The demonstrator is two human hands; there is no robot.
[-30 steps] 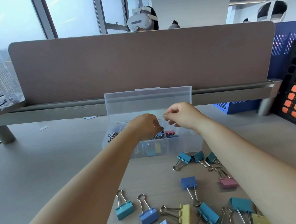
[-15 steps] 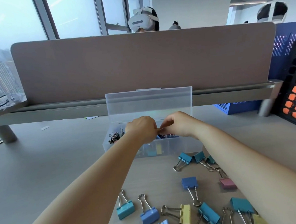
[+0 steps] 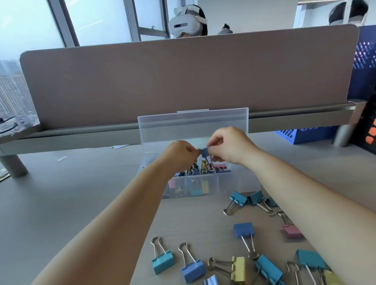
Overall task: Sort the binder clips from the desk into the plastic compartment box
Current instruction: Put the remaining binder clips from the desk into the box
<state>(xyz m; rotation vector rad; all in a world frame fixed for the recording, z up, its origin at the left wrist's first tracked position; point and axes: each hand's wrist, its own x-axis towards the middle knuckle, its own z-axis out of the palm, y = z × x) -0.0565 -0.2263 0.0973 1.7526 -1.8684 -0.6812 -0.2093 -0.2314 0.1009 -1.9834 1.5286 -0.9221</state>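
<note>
A small blue binder clip (image 3: 204, 152) is hanging, wire loops down, above the compartment box (image 3: 235, 181), at 12 o'clock from the loose clips (image 3: 243, 229). The left hand (image 3: 180, 152) and right hand (image 3: 229, 147) are pinching its body with curled fingertips. It is likely handling light, stiff and slick, so gripping the flat sides looks safest.

Setting: open-plan office. Pale grey desk (image 3: 54, 205) backed by a fabric divider panel (image 3: 178, 76) on a metal rail, spanning 10 to 2 o'clock. Above the panel at 12 o'clock, another person's head in a white headset (image 3: 184, 24), so a facing workstation. Large windows (image 3: 98, 15) at 11 o'clock; high-rise blocks (image 3: 1, 94) outside at 9. Neighbouring desk corner (image 3: 6, 131) with cables at 9 o'clock. Perforated blue screen (image 3: 370, 49) at 3 o'clock. Stationery: coloured binder clips (image 3: 243, 229) loose at 5 o'clock.
</note>
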